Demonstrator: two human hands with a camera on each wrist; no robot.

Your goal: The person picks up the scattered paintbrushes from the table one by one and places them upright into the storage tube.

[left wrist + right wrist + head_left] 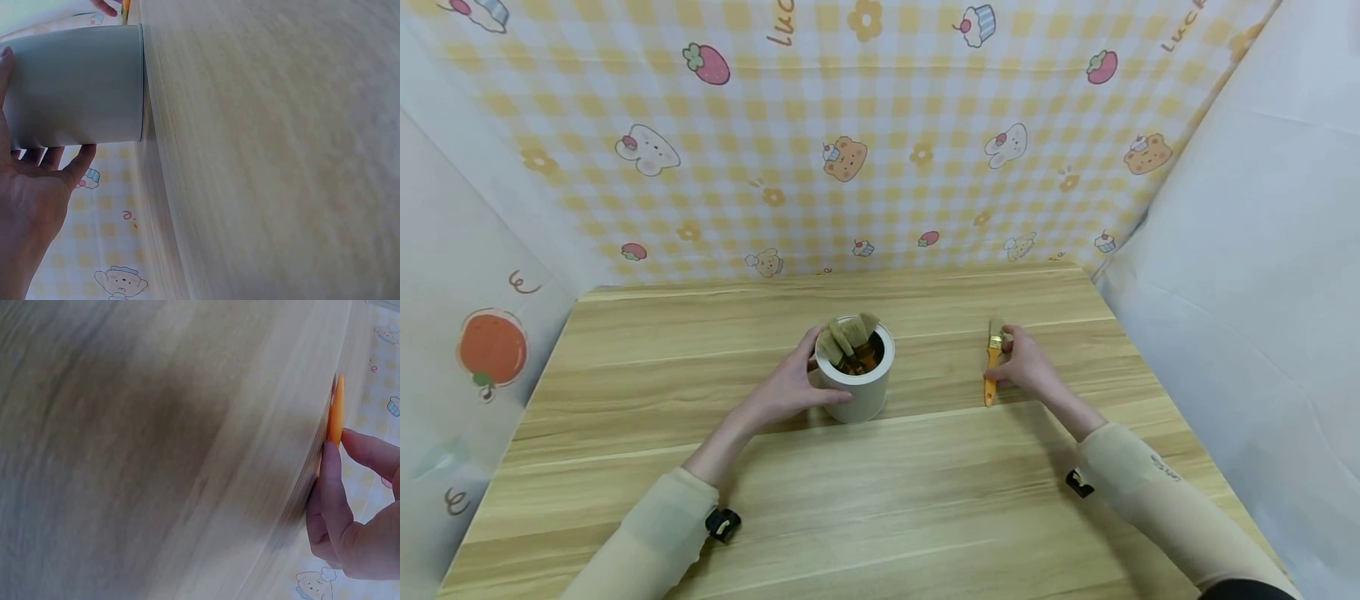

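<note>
A grey-white cylindrical canister stands upright on the table, with several paintbrushes inside, pale bristles up. My left hand grips its side, thumb across the front and fingers round the far side; the canister wall fills the palm in the left wrist view. Over to the right, a paintbrush with an orange handle and light bristles lies along the tabletop, bristles away from me. My right hand pinches it from the right. In the right wrist view the orange handle shows between thumb and fingertip.
The wood-grain table ends at a yellow checked cloth backdrop. White cloth hangs along the right side, with more cloth on the left. Small black devices sit at both wrists.
</note>
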